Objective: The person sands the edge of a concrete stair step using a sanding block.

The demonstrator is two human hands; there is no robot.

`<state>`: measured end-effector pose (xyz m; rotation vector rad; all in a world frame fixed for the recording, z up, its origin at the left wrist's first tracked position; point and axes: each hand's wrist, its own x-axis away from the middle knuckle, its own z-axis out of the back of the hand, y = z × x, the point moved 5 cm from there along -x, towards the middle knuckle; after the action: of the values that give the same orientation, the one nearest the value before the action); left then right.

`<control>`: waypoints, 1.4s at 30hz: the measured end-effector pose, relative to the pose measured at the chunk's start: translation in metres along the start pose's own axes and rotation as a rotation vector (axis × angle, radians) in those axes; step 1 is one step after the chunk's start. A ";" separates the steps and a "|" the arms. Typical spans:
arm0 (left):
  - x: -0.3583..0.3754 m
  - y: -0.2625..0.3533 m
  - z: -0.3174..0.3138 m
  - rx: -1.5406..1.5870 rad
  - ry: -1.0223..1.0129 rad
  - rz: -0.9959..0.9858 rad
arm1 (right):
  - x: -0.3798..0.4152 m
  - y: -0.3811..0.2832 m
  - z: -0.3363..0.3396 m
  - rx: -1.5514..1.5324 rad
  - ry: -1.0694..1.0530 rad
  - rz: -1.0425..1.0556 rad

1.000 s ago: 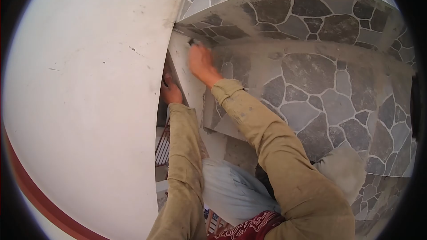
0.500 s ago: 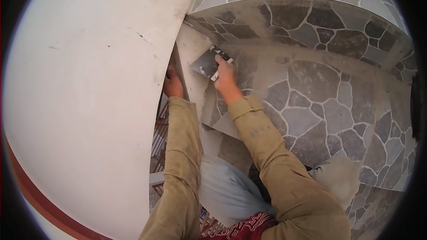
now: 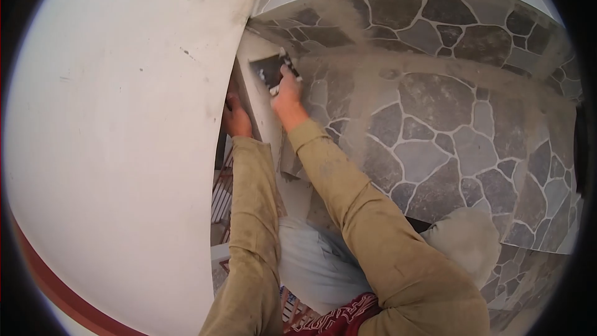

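My right hand (image 3: pixel 287 94) is closed on a wide putty knife (image 3: pixel 267 71) with a dark, white-specked blade. The blade lies over the upper part of a narrow pale plastered ledge (image 3: pixel 260 50), close to the stone-patterned surface. My left hand (image 3: pixel 237 117) sits lower and to the left, in the gap between the ledge and the large white wall (image 3: pixel 124 118). Its fingers look curled and are partly hidden beside the ledge, so what they grip does not show.
Grey stone-patterned steps (image 3: pixel 435 102) with pale joints fill the right side, with a raised riser (image 3: pixel 460 22) behind. Red-brown railing bars (image 3: pixel 222 202) show below through the gap. A red-brown band (image 3: pixel 56 292) edges the white wall at lower left.
My right hand has moved left with the putty knife, bringing the blade further over the ledge. My left hand stays in the gap, and the view has shifted slightly.
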<state>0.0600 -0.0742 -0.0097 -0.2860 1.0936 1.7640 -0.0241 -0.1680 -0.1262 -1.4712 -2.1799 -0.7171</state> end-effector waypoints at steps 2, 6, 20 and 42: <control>0.002 -0.007 0.004 -0.042 -0.018 0.065 | 0.007 0.000 -0.001 -0.004 -0.008 -0.022; -0.002 -0.003 0.001 -0.006 -0.067 0.070 | 0.029 -0.018 -0.002 -0.031 -0.031 -0.028; 0.038 0.076 0.006 -0.355 0.124 -0.178 | 0.015 -0.019 0.007 -0.035 -0.075 -0.119; 0.028 0.069 -0.056 -0.097 -0.386 0.306 | 0.031 -0.036 -0.012 0.102 -0.220 -0.147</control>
<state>-0.0267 -0.1063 -0.0211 0.1713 0.8029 2.0395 -0.0685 -0.1645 -0.1049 -1.4070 -2.4724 -0.5016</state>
